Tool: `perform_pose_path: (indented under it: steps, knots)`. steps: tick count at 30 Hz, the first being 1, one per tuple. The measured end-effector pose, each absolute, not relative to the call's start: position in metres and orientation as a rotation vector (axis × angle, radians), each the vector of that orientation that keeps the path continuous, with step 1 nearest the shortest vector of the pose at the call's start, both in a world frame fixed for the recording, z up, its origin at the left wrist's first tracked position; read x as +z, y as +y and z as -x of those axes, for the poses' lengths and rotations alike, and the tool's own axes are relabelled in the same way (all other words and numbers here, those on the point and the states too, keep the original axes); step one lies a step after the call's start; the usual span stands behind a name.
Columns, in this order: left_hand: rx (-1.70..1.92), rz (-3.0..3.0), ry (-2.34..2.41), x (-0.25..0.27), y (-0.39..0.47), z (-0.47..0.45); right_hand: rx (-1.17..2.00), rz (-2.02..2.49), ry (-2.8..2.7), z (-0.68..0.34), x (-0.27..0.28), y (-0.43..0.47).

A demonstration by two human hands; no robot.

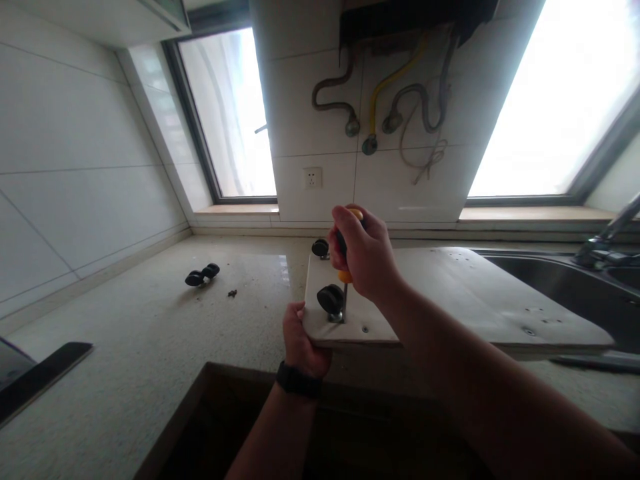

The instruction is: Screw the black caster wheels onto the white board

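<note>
My right hand (364,250) is wrapped round a screwdriver (345,276) with a yellow and black handle. Its shaft points down at the metal plate of a black caster wheel (331,299), which stands on the near left corner of a white board (425,287). With its thumb on the edge and its fingers underneath, my left hand (303,341) grips that same corner; a black watch band is on the wrist. A second caster (321,248) stands at the board's far left corner. Screw holes show at the board's right end.
Two loose casters (202,275) lie on the speckled countertop (255,293) at left, near a small pile of screws (233,293). The board's right end reaches over a sink (530,267) with a faucet (607,243). A dark opening (210,427) lies below. Pipes (373,100) hang on the wall.
</note>
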State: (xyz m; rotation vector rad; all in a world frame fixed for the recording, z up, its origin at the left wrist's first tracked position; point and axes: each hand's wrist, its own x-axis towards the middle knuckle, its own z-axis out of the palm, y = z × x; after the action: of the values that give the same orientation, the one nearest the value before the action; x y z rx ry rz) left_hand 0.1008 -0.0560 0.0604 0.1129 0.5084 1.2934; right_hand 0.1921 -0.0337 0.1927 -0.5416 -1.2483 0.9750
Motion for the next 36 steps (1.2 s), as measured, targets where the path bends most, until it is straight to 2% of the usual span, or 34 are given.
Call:
perform_pose_path:
  steps: [8,27,36]
  knots:
    - [1.329,-0.132,0.605,0.062,-0.059,-0.1,0.979,0.54,-1.256,-0.19,0.191,-0.034]
    - [1.205,-0.285,0.465,0.046,-0.049,-0.089,0.873,0.464,-1.257,-0.208,0.19,-0.056]
    - [1.246,-0.459,0.529,0.048,-0.051,-0.083,0.587,0.464,-0.984,-0.275,0.217,-0.088]
